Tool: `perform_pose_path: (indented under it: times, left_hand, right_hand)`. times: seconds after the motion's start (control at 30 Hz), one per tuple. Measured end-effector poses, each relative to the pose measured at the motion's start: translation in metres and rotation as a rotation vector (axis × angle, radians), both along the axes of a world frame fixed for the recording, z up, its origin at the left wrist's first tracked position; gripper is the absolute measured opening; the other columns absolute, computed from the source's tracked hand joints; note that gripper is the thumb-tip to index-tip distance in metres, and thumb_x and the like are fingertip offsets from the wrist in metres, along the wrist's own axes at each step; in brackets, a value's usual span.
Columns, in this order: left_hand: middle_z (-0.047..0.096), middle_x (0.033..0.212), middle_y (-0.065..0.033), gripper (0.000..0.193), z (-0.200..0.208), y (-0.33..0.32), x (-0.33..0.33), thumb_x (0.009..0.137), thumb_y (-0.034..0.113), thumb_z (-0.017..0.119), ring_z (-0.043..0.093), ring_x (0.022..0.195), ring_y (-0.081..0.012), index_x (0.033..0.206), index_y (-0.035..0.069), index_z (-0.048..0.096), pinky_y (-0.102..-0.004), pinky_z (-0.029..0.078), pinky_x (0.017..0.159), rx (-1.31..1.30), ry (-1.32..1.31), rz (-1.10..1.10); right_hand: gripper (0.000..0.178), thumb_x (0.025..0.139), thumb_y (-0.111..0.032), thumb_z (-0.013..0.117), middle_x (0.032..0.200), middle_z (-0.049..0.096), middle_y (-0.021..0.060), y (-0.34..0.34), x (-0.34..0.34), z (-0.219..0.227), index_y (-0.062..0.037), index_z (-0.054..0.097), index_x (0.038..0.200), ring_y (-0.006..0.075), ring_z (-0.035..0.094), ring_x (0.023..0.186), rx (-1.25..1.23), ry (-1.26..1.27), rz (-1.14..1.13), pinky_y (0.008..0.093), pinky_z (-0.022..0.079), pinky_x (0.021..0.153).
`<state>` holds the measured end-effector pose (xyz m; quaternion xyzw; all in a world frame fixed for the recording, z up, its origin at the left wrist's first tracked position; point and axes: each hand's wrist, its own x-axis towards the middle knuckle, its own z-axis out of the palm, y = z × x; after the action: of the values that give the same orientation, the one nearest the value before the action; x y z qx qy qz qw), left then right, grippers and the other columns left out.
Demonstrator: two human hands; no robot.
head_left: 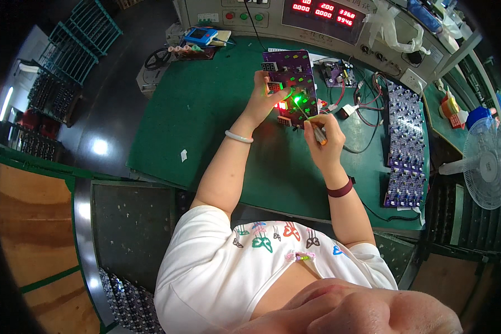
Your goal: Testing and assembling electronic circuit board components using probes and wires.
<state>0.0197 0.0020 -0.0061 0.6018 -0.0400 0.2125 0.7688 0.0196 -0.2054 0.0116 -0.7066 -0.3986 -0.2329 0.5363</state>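
A purple circuit board panel (301, 82) with small digit displays and green parts stands over the green bench. My left hand (260, 104) is closed on its left edge, the thumb lying across the front. One display glows red, and a bright green light shines near the board's middle. In my right hand (329, 143) is a small screwdriver (320, 135) with a grey and orange handle. Its thin shaft points up and left to the board beside the green light. Whether the tip touches the board I cannot tell.
Behind the bench (178, 131) stands a grey test console (328, 42) with red readouts. A bare circuit board (339, 73) and loose cables (367, 106) lie right of the panel. Rows of purple boards (406, 133) line the right side, near a white fan (482, 164).
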Motion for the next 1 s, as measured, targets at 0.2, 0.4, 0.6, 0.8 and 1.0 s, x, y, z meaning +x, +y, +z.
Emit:
perform_pose_path:
  times: [0.2,0.4,0.6,0.8,1.0]
  left_hand:
    - [0.047,0.122,-0.0034,0.052,0.0019,-0.0009,-0.0018,0.088,0.009,0.073,0.052,0.12,-0.0154,0.119,0.01,0.033,-0.0355,0.044,0.104,0.022,-0.011,0.017]
    - [0.05,0.12,-0.0036,0.053,0.0038,-0.0011,-0.0027,0.088,0.01,0.074,0.054,0.118,-0.0145,0.121,0.01,0.033,-0.0342,0.045,0.102,0.019,0.006,0.006]
    - [0.05,0.122,-0.0041,0.053,0.0032,-0.0021,-0.0029,0.088,0.009,0.073,0.053,0.12,-0.0149,0.121,0.01,0.032,-0.0342,0.044,0.104,0.025,0.004,0.034]
    - [0.048,0.125,-0.0045,0.054,0.0025,0.0005,-0.0015,0.088,0.009,0.073,0.052,0.122,-0.0159,0.122,0.01,0.031,-0.0378,0.045,0.106,0.015,0.008,0.016]
    - [0.047,0.123,-0.0037,0.052,0.0031,-0.0007,-0.0026,0.088,0.008,0.073,0.052,0.123,-0.0166,0.119,0.011,0.032,-0.0398,0.045,0.106,0.048,0.01,0.032]
  right_hand:
    - [0.018,0.083,-0.001,0.076,0.079,0.06,0.0106,0.0,-0.0016,0.0035,-0.002,0.06,0.091,0.0256,0.06,0.068,-0.003,-0.006,0.0,0.0341,0.048,0.063]
    - [0.018,0.083,-0.001,0.076,0.078,0.06,0.01,-0.0005,-0.0017,0.0026,-0.0023,0.06,0.091,0.025,0.059,0.068,-0.011,0.006,-0.006,0.0339,0.048,0.063]
    - [0.017,0.082,0.0,0.076,0.078,0.06,0.01,-0.0003,-0.0012,0.0027,-0.0021,0.06,0.091,0.0249,0.06,0.068,0.0,0.001,0.005,0.0337,0.048,0.063]
    - [0.018,0.082,0.0,0.076,0.079,0.06,0.0105,0.0,-0.0015,0.0036,-0.0019,0.06,0.091,0.025,0.06,0.068,-0.002,0.001,0.006,0.0334,0.048,0.063]
    - [0.019,0.082,0.0,0.076,0.079,0.06,0.0105,-0.0001,-0.0003,0.0021,-0.0018,0.06,0.092,0.0252,0.06,0.068,0.004,-0.015,0.011,0.0336,0.049,0.063]
